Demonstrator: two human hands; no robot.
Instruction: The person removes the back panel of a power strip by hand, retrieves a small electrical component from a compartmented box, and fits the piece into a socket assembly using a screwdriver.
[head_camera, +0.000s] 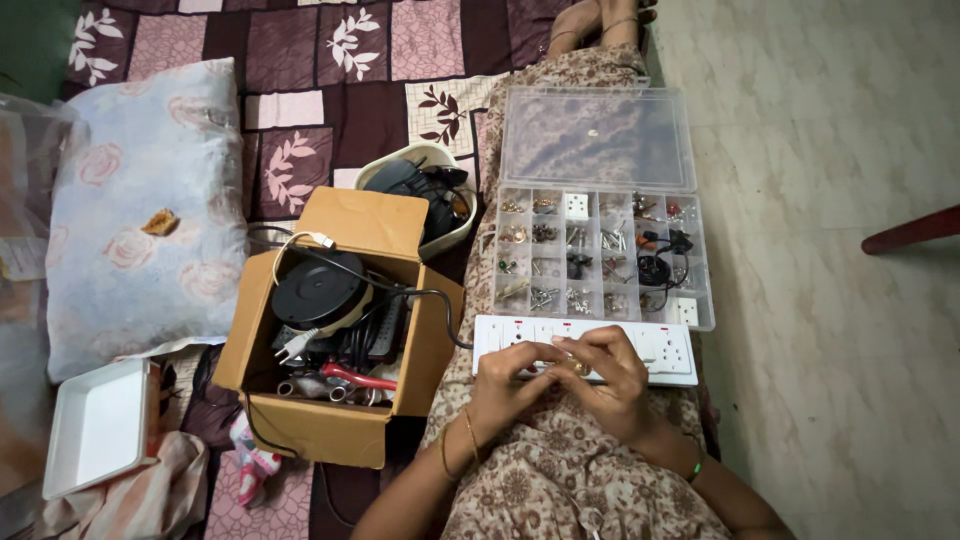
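Hands (565, 375) pinch a small part over a white switchboard (660, 350) on the lap, beside patchwork bedding (330, 90) and marble floor (830, 150).

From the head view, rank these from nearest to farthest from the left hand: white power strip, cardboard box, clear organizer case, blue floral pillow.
1. White power strip: under the left hand, on the lap.
2. Cardboard box: just left.
3. Clear organizer case: beyond the strip.
4. Blue floral pillow: far left.
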